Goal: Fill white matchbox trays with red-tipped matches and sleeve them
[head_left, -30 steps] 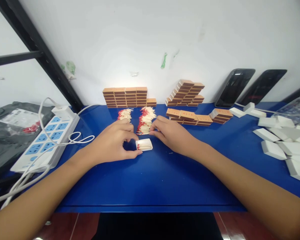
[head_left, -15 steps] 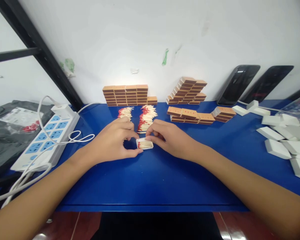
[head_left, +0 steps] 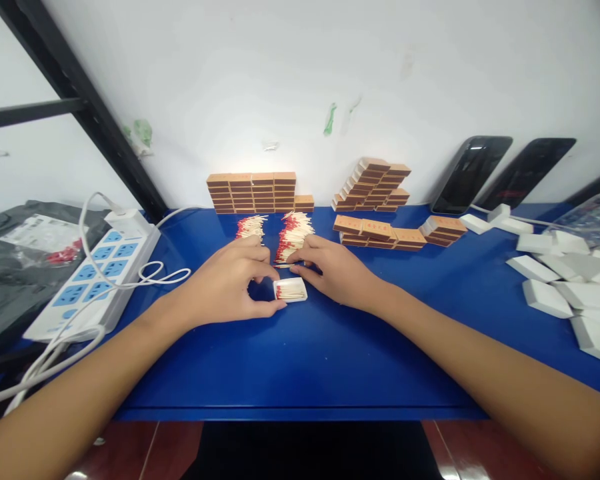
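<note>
My left hand (head_left: pixel 235 279) grips the left end of a small white matchbox tray (head_left: pixel 303 287) between thumb and forefinger. Several red-tipped matches (head_left: pixel 291 291) lie side by side in the tray, heads to the left. Just behind the tray, my right hand (head_left: pixel 333 270) pinches a match (head_left: pixel 283 266) whose end sticks out to the left of the fingertips; whether it holds more than one cannot be made out. Beyond these fingers lies a pile of loose matches (head_left: pixel 295 233), and a smaller match pile (head_left: pixel 251 227) is partly hidden behind my left hand.
Stacked matchboxes (head_left: pixel 253 193) stand against the wall, with another stepped stack (head_left: pixel 373 183) to their right and a lower row (head_left: pixel 377 230) in front. White trays (head_left: pixel 545 297) lie heaped at the right. Two phones (head_left: pixel 473 173) lean on the wall. A power strip (head_left: pixel 97 277) with cables sits left.
My right hand has moved from over the tray back to the near edge of the larger match pile and now pinches a match. My left hand stays on the tray.
</note>
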Demonstrator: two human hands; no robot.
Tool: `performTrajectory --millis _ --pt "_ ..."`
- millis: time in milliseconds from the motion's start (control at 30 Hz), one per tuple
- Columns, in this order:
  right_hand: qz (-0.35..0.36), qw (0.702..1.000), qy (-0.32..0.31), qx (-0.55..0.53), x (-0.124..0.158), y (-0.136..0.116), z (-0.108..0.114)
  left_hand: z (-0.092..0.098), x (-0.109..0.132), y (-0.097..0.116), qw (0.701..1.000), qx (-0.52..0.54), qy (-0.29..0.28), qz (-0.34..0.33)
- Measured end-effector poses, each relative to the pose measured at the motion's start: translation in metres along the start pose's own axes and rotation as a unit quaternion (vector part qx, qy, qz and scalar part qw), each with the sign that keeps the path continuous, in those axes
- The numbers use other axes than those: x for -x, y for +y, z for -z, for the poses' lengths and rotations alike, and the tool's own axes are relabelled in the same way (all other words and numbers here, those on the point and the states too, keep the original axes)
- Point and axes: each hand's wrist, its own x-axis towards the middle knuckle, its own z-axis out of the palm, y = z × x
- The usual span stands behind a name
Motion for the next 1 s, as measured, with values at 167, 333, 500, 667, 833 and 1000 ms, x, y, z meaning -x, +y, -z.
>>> performTrajectory --millis 167,333,500,667,833,1000 --pt "0.004 1.0 -0.002 -0.006 -0.001 0.001 -0.001 -0.002 0.001 -0.001 1.0 -0.006 0.001 -0.002" --pt "-0.006 0.999 -0.013 -0.042 -0.003 0.0 -0.003 -0.001 0.0 -0.001 1.0 -0.004 -0.004 0.001" --pt "-0.021 0.999 -0.033 -0.011 -0.002 -0.006 0.007 0.0 0.0 -0.001 1.0 0.002 -0.003 0.001" --pt "-0.003 1.0 -0.005 0.027 0.004 -0.012 0.023 -0.003 0.001 -0.003 1.0 -0.014 0.004 0.003" --pt "0.008 0.999 -0.026 0.027 0.009 -0.009 0.027 -0.003 0.0 -0.003 1.0 -0.007 0.002 0.004" --pt "0.013 0.999 -0.05 0.001 0.01 -0.002 0.031 0.0 0.001 0.001 1.0 0.015 -0.013 0.002"
